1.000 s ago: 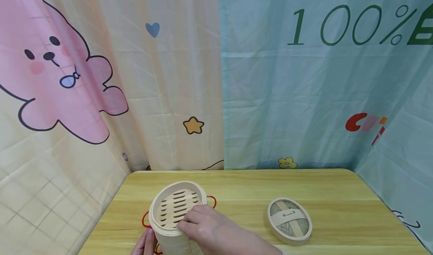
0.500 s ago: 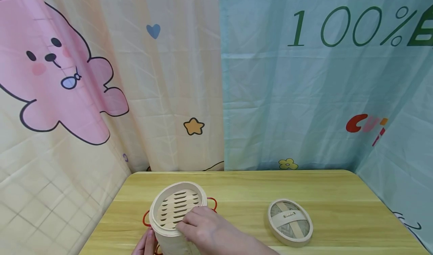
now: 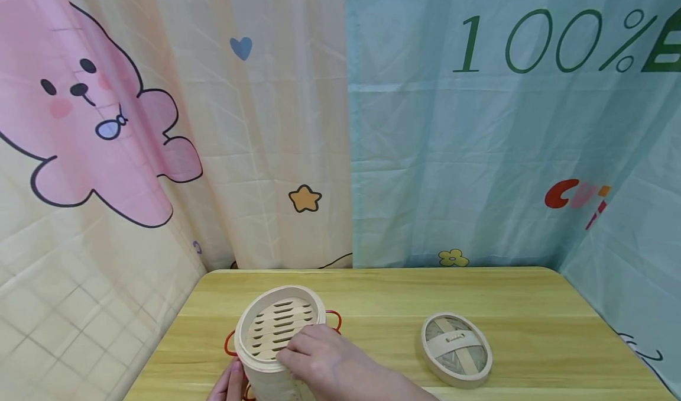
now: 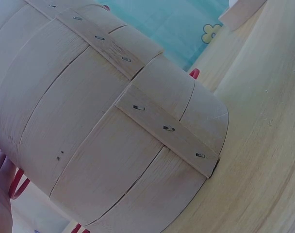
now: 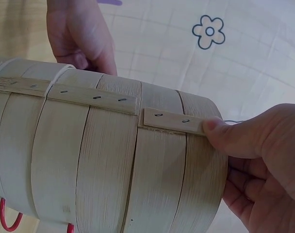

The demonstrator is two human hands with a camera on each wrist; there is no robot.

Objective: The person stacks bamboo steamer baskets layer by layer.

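Observation:
A round stack of bamboo steamer tiers [image 3: 282, 383] stands upright on the table, its slatted floor showing inside the top rim. With thumb and fingers, my right hand [image 3: 324, 356] grips that rim at the near right; the right wrist view shows the thumb [image 5: 230, 136] on the outer wall. My left hand [image 3: 230, 383] holds the stack's left side, low beside a red loop handle [image 3: 230, 343]; its far fingers are hidden. In the left wrist view only a bit of this hand [image 4: 1, 194] shows, by the stapled bamboo wall [image 4: 104, 126].
To the right lies a round woven steamer lid [image 3: 456, 349] with a strap across its top. The wooden table [image 3: 383, 294] ends at the back against printed curtains [image 3: 298, 123]. Another red loop [image 3: 334, 318] juts from the stack's right side.

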